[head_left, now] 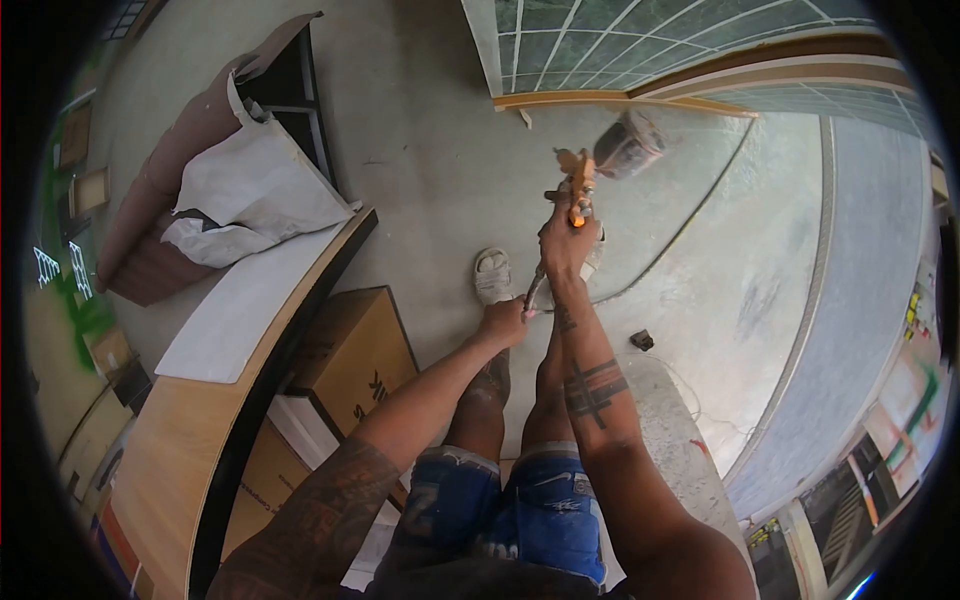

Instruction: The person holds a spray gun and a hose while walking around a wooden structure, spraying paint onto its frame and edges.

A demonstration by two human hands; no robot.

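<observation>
My right hand [567, 243] grips the orange handle of a spray gun [578, 185], held out in front of me with its cup [628, 147] up and to the right. A hose [535, 288] runs down from the gun's base. My left hand [503, 322] is closed around that hose just below the gun. I stand on a concrete floor; a pale sandal [492, 275] on my left foot shows between my arms.
A long wooden panel [200, 400] with a white sheet lies at my left, cardboard boxes [355, 355] beside it. A green tiled panel with wooden trim [640, 60] leans ahead. A large curved grey board [790, 300] lies to the right, a small dark object [642, 340] near it.
</observation>
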